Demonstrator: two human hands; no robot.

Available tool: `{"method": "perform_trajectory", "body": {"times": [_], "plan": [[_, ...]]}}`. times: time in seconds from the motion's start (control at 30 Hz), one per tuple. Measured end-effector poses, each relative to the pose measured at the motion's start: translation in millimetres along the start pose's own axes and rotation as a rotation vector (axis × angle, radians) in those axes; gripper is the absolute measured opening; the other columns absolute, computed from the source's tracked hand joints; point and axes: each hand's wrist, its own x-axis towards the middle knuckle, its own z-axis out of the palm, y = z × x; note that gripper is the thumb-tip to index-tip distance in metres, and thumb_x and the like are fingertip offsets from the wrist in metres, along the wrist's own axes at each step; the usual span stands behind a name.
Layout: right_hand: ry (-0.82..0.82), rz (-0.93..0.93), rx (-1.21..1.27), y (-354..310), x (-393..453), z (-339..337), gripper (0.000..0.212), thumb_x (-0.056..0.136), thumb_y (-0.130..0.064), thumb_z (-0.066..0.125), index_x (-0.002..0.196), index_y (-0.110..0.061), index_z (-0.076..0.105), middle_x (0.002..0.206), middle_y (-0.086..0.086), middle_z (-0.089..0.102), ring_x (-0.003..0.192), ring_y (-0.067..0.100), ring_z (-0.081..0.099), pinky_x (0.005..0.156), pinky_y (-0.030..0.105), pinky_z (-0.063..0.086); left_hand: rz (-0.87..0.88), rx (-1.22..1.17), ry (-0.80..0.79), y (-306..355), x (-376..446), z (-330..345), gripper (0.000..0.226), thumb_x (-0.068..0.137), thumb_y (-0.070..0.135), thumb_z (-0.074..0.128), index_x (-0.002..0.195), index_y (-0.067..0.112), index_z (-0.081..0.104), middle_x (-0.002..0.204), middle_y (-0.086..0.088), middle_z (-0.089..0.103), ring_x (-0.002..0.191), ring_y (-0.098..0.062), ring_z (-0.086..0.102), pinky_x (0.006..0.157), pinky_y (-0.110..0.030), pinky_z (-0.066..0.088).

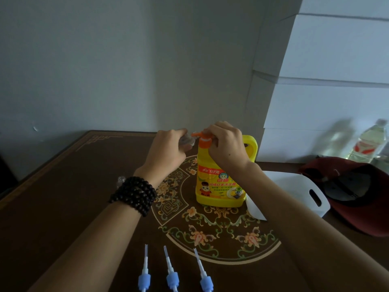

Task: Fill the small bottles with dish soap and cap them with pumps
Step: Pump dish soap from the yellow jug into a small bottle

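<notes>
The yellow dish soap bottle [221, 182] stands upright on the brown patterned table [63, 207], near the middle and toward the back, its long axis vertical. Its orange pump [203, 140] sits on top with the spout pointing left. A built-in handle is on the bottle's right side. The front label carries "127" in a red band along with Chinese characters too small to read, and cartoon figures below.

The right hand [226, 144] is on top of the pump, fingers curled down over the pump head. The left hand [168, 150] is closed around a small clear bottle [187, 141], held up just at the tip of the spout; the bottle is blurred, so its tilt cannot be told. A dark beaded bracelet [134, 194] is wound round the left wrist.

Behind the left wrist another small clear bottle [121, 179] stands on the table, mostly hidden. At the near edge lie three blue-collared pumps [172, 279] side by side, apart from each other, their thin tubes pointing away from the person.

Just right of the soap bottle lies a white plastic container [299, 190] with a cut-out grip. Beyond it rests a dark red cap [357, 190], and farther back a clear drink bottle [370, 140] with a red label, its writing unreadable.
</notes>
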Motion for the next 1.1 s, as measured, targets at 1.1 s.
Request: {"method": "perform_trajectory", "body": {"times": [1.1], "plan": [[0.037, 0.018, -0.008, -1, 3, -3, 0.016, 0.079, 0.003, 0.059, 0.084, 0.001, 0.074, 0.082, 0.014, 0.072, 0.079, 0.03, 0.065, 0.065, 0.037, 0.053, 0.012, -0.014, 0.06, 5, 5, -4, 0.009, 0.087, 0.017, 0.077, 0.091, 0.01, 0.073, 0.081, -0.004, 0.074, 0.072, -0.021, 0.069, 0.057, -0.02, 0.041]]}}
